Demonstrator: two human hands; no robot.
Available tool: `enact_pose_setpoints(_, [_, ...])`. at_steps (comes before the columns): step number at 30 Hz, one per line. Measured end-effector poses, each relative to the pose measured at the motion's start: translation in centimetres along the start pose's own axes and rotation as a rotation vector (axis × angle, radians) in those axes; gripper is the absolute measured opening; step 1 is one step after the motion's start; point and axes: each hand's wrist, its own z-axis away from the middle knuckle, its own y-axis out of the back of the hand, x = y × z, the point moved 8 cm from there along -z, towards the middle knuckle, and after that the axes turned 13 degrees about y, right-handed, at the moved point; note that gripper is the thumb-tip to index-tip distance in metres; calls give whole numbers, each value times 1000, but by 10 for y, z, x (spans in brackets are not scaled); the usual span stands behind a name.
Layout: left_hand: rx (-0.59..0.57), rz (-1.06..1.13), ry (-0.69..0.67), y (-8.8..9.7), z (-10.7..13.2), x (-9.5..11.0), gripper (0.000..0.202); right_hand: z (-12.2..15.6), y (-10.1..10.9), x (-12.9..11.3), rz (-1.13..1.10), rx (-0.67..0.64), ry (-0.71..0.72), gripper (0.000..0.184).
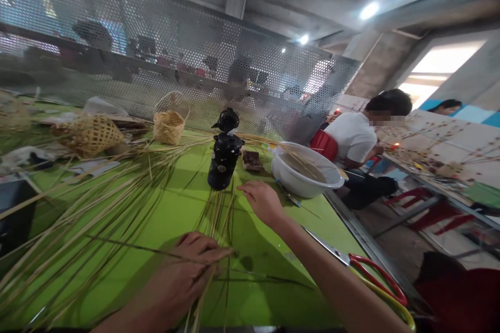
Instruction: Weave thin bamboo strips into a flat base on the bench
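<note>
My left hand lies low on the green table, fingers closed over a small bundle of thin bamboo strips that run away from me toward a black flask. Further out, my right hand rests on the table just right of those strips, fingers curled down, fingertips touching the far end of the bundle. What it pinches, if anything, is hidden.
Loose bamboo strips fan across the left half. Woven baskets stand at the back left. A white basin sits right of the flask. Red-handled scissors lie by my right forearm. A person in a white shirt sits beyond the table's right edge.
</note>
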Motion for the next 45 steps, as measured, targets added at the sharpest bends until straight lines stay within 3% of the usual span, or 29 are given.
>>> enact_pose_setpoints(3, [7, -21, 10, 3, 0, 2, 43, 10, -4, -23, -65, 4, 91, 31])
enact_pose_setpoints(8, [-34, -46, 61, 6, 2, 6, 52, 13, -10, -35, -68, -22, 113, 32])
enact_pose_setpoints(22, [-10, -60, 36, 3, 2, 6, 60, 10, -28, -36, -158, -37, 190, 43])
enact_pose_setpoints(34, [-10, -163, -29, 6, 1, 11, 55, 5, -26, -40, -106, -73, 240, 49])
enact_pose_setpoints(45, [5, -220, -50, 7, -7, 14, 62, -3, -24, -34, -107, -46, 226, 48])
